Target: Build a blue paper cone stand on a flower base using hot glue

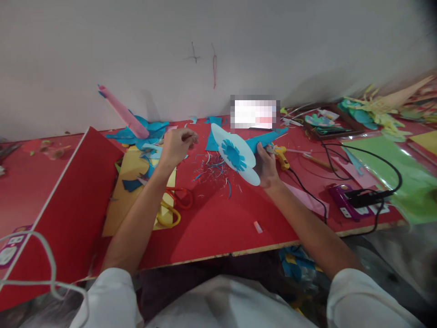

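Note:
A pale blue paper flower (247,152) with a darker blue fringed centre is raised over the middle of the table. My right hand (266,165) is closed around its blue cone-shaped back, partly hidden by the petals. To the left of the flower, my left hand (179,142) hovers above the table with its fingers curled; whether anything small is between them cannot be made out. Thin blue and white paper shreds (215,168) lie between my hands. A yellow glue gun (282,157) rests just right of my right hand.
Scissors with red and yellow handles (169,214) lie on yellow paper (118,209) at left, beside a red divider (73,209). A pink cone (124,111) stands behind. At right are a purple power socket (341,193), black cables, a tray (336,133) and green sheets (392,168).

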Demonstrator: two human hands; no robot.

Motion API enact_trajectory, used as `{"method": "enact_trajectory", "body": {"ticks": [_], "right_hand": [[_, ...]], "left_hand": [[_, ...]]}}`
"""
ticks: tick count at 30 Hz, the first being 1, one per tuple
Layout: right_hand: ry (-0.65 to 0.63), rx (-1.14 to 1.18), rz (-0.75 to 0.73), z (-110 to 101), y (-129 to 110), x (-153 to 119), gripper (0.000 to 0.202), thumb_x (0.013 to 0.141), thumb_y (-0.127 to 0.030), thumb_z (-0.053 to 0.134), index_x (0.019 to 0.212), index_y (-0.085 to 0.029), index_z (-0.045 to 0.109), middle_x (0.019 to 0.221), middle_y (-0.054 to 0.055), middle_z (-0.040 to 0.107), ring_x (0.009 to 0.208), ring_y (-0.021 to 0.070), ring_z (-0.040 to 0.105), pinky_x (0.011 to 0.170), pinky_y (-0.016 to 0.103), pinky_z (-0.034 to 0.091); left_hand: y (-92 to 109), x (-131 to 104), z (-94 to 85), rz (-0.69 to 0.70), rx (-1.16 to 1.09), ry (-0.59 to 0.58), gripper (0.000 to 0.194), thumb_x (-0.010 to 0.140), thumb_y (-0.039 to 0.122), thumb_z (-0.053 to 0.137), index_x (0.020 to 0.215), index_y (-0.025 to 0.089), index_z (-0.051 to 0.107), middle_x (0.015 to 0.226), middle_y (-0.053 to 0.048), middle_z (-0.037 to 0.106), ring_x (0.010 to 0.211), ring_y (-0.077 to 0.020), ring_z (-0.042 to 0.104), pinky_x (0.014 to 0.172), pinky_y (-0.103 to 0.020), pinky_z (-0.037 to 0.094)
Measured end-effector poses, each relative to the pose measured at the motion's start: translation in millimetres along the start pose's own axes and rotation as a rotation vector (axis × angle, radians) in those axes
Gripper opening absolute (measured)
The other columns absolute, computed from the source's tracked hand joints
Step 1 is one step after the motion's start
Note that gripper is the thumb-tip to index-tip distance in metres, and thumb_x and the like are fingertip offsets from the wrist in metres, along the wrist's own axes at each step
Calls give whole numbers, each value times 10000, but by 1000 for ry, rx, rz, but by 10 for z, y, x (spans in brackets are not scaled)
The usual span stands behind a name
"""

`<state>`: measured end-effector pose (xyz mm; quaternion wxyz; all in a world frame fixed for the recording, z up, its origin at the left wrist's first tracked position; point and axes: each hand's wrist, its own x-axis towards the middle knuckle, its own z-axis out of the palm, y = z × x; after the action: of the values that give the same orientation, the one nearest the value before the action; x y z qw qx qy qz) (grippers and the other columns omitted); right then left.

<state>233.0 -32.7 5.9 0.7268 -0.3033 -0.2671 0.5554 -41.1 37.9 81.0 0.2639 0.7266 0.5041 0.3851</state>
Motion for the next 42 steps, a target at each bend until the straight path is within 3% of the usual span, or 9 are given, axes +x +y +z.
{"method": "enact_trajectory", "body": {"ticks": [8,12,15,18,22,26,35,42], "right_hand": [[27,21,-15,54,-26,-45,320,817,-381,842,865,-299,537,858,-73,687,858,159,712,842,335,630],[61,4,-10,80,-37,-57,300,827,-385,834,893,-299,555,875,-63,697,889,171,716,848,351,633],[70,-8,-2,93,-42,-62,298,820,-383,838,900,-299,564,868,-55,692,926,187,719,849,366,639],[55,9,6,102,-45,-69,324,793,-394,862,903,-300,572,873,-53,694,922,197,720,841,378,648],[50,8,6,109,-53,-82,338,782,-387,873,888,-300,565,854,-60,688,865,182,712,823,363,650],[80,-32,11,121,-62,-97,328,797,-387,856,865,-293,549,821,-67,668,862,172,703,816,341,642],[74,-83,33,166,-74,-146,335,779,-440,854,912,-293,584,891,-44,684,948,197,701,883,380,624],[71,-91,38,194,-108,-159,368,749,-444,881,897,-285,583,884,-46,675,888,179,684,877,364,621]], "left_hand": [[10,-20,1,73,395,41,277,951,298,563,693,202,587,642,-32,625,638,-163,565,623,-284,374],[-6,-46,-3,59,520,35,310,955,312,581,665,202,592,671,-53,610,694,-197,575,635,-310,376],[15,-78,-3,152,489,-4,96,896,187,622,931,216,707,939,-76,709,832,-205,630,693,-307,446],[119,-128,60,256,420,-50,229,902,158,642,1114,224,698,1084,-82,718,878,-190,652,747,-310,501],[338,-235,225,347,406,-46,125,982,262,647,1081,209,702,1023,-71,720,828,-171,652,743,-311,511],[460,-344,364,414,494,26,134,1001,274,642,1106,212,696,1068,-89,710,940,-198,670,736,-309,512],[400,-399,461,478,598,127,129,1036,236,566,1034,199,690,979,-84,706,886,-202,654,661,-329,455],[446,-414,465,438,580,117,189,1042,203,503,976,201,681,957,-88,693,894,-206,632,683,-338,453]]}}
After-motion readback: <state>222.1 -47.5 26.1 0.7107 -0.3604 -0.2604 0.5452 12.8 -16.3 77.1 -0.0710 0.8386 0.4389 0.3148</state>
